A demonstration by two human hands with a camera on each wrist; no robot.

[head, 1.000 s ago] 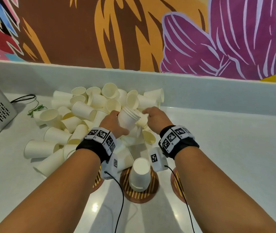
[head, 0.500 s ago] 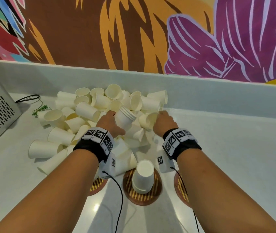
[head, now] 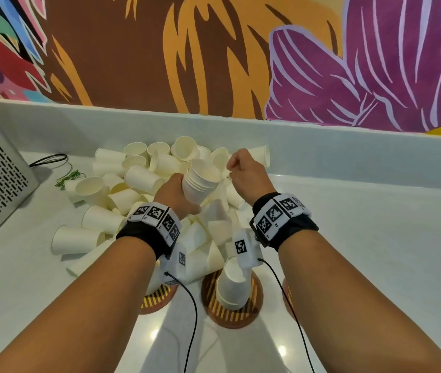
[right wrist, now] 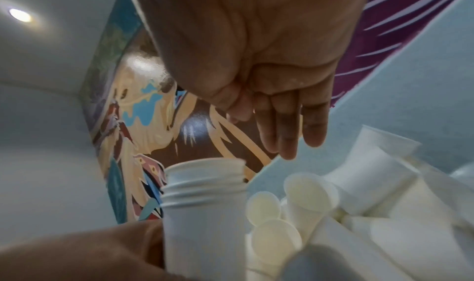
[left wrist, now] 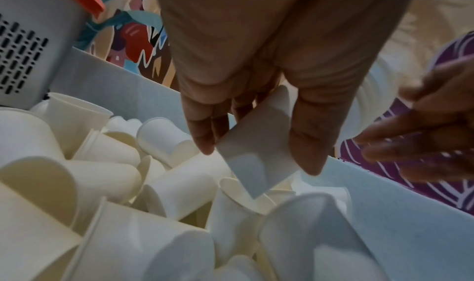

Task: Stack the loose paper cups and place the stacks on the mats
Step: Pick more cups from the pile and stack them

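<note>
We find the left hand [head: 176, 193] grasping a nested stack of cups [head: 200, 181], mouths up, above the loose cup pile [head: 122, 195] at twelve o'clock. The right hand [head: 249, 176], just at three o'clock of that stack, holds nothing (fingers relaxed). An inverted stack [head: 234, 285] stands on the middle mat [head: 231, 314] at six o'clock.

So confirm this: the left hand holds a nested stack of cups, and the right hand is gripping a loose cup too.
Not quite. The left hand does hold the nested stack, but the right hand grips nothing: the right wrist view shows its fingers bare above the pile.
</note>
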